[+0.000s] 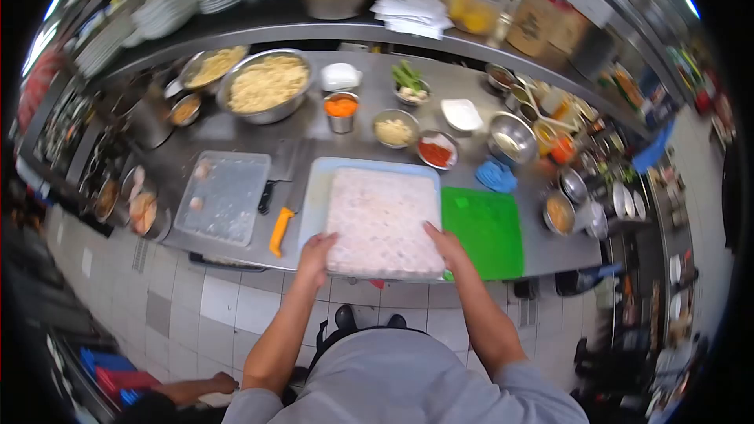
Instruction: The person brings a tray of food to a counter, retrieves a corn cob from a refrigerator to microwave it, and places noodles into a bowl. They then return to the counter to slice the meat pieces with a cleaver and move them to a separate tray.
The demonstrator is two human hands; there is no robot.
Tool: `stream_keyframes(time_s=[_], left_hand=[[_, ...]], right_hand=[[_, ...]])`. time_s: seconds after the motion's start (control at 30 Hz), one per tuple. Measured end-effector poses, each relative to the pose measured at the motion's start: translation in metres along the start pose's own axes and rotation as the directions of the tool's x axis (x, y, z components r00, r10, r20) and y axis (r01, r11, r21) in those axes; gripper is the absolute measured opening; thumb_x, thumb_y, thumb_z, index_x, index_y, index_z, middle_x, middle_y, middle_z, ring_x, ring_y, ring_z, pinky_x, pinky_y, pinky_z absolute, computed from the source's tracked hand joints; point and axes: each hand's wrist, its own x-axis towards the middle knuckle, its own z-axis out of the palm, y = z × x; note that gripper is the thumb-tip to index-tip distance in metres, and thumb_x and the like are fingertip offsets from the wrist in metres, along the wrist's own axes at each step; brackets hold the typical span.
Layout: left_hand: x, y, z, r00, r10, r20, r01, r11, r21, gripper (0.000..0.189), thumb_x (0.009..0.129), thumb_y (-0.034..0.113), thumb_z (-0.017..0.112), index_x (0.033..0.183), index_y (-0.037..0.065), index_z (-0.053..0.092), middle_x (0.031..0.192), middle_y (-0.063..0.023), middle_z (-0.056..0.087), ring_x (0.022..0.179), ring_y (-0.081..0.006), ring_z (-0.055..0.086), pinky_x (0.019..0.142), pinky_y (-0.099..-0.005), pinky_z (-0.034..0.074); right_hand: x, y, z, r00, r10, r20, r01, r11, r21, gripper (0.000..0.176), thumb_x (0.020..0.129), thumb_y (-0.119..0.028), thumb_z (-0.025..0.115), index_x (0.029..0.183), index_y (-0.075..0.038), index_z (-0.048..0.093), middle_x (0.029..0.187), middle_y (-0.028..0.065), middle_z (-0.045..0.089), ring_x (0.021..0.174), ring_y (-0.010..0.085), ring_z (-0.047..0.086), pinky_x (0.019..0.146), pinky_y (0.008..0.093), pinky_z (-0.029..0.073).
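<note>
A rectangular tub of pale pinkish-white food (385, 216) is held between my hands at the counter's front edge. My left hand (316, 255) grips its left side near the front corner, thumb over the rim. On the opposite side my right hand (444, 242) has hold of it the same way. The fingers under the tub are hidden. Behind and beneath it in this view lies a pale blue-white cutting board (318, 180). A green cutting board (483, 232) lies just right of my right hand. Left of the tub are a yellow-handled knife (280, 229) and a black-handled knife (267, 196).
A translucent plastic tray (224, 202) with small scraps lies at left. Along the back stand a large bowl of pale yellow food (268, 85), an orange-filled metal cup (341, 112) and a bowl of red powder (437, 150). Blue gloves (496, 176) lie nearby. Another person's hand (223, 382) shows at lower left.
</note>
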Motion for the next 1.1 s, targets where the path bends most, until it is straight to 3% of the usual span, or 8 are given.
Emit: stream_keyframes(time_s=[0.4,0.53,0.6,0.7,0.8,0.87,0.93,1.1], left_hand=[[0.009,0.01,-0.003,0.998,-0.064,0.01,0.065,0.998,-0.018,0.039,0.099,0.017,0.072,0.128,-0.005,0.062,0.12,-0.0148,0.072,0.109,-0.0271,0.071,0.097,-0.0407,0.058],[0.007,-0.008,0.004,0.998,-0.048,0.042,0.053,0.991,-0.119,0.039,0.101,0.017,0.068,0.132,-0.004,0.06,0.129,-0.016,0.07,0.118,-0.0301,0.069,0.103,-0.0454,0.056],[-0.008,-0.032,0.019,0.998,-0.04,0.042,0.046,0.984,-0.17,0.04,0.101,0.016,0.069,0.133,-0.004,0.057,0.13,-0.0163,0.068,0.121,-0.0288,0.067,0.104,-0.0453,0.055],[-0.04,-0.07,0.04,0.994,-0.062,0.085,0.083,0.955,-0.285,0.045,0.102,0.02,0.068,0.139,-0.001,0.052,0.142,-0.0168,0.061,0.132,-0.0296,0.06,0.111,-0.0473,0.051],[-0.069,-0.07,0.044,0.929,-0.192,0.317,0.228,0.971,-0.079,0.059,0.106,0.038,0.063,0.149,0.0,0.045,0.151,-0.019,0.053,0.138,-0.0332,0.055,0.115,-0.0498,0.046],[-0.05,-0.057,0.029,0.852,-0.461,0.248,0.489,0.871,-0.058,0.091,0.101,0.066,0.058,0.157,-0.001,0.035,0.162,-0.019,0.042,0.144,-0.0355,0.05,0.118,-0.052,0.044],[-0.017,-0.04,0.009,0.881,-0.353,0.315,0.438,0.861,-0.259,0.104,0.093,0.081,0.054,0.158,0.002,0.036,0.16,-0.0196,0.044,0.143,-0.0384,0.05,0.118,-0.0524,0.043],[0.065,0.024,0.0,0.887,-0.33,0.321,0.402,0.896,-0.189,0.098,0.095,0.078,0.056,0.159,0.006,0.04,0.161,-0.0156,0.048,0.142,-0.0359,0.052,0.115,-0.0519,0.046]], right_hand=[[-0.02,-0.019,-0.006,0.989,0.086,0.117,-0.101,0.986,0.135,0.085,0.101,-0.056,0.067,0.146,0.014,0.05,0.14,0.0249,0.063,0.122,0.0288,0.065,0.102,0.0377,0.053],[-0.081,0.023,-0.003,0.968,-0.077,0.24,-0.144,0.61,0.779,0.064,0.114,-0.049,0.043,0.154,0.001,0.042,0.147,0.0161,0.06,0.126,0.0311,0.065,0.108,0.045,0.053],[-0.092,0.075,0.018,0.95,0.029,0.311,-0.251,0.663,0.705,0.065,0.115,-0.05,0.036,0.157,0.0,0.035,0.153,0.0154,0.054,0.136,0.0309,0.058,0.112,0.0479,0.05],[-0.113,0.066,0.072,0.931,-0.134,0.339,-0.177,0.646,0.743,0.058,0.114,-0.041,0.046,0.155,-0.001,0.038,0.151,0.0172,0.055,0.137,0.0308,0.057,0.114,0.0477,0.049],[-0.105,0.041,0.075,0.99,-0.136,-0.043,0.114,0.568,0.815,0.06,0.109,-0.03,0.059,0.156,0.0,0.038,0.151,0.0179,0.055,0.138,0.031,0.057,0.117,0.0477,0.046],[-0.094,0.046,0.052,1.0,-0.013,-0.009,0.015,0.582,0.813,0.062,0.103,-0.02,0.068,0.155,0.001,0.04,0.146,0.0181,0.059,0.132,0.0301,0.061,0.113,0.0449,0.05],[-0.098,0.041,0.044,0.998,-0.035,-0.047,0.059,0.609,0.791,0.062,0.103,-0.022,0.068,0.154,0.001,0.041,0.145,0.0175,0.061,0.13,0.0293,0.063,0.112,0.0443,0.051],[-0.117,0.024,0.015,0.995,-0.028,0.096,-0.06,0.602,0.796,0.063,0.101,-0.026,0.072,0.151,0.003,0.046,0.143,0.0182,0.064,0.125,0.0292,0.067,0.106,0.0428,0.056]])
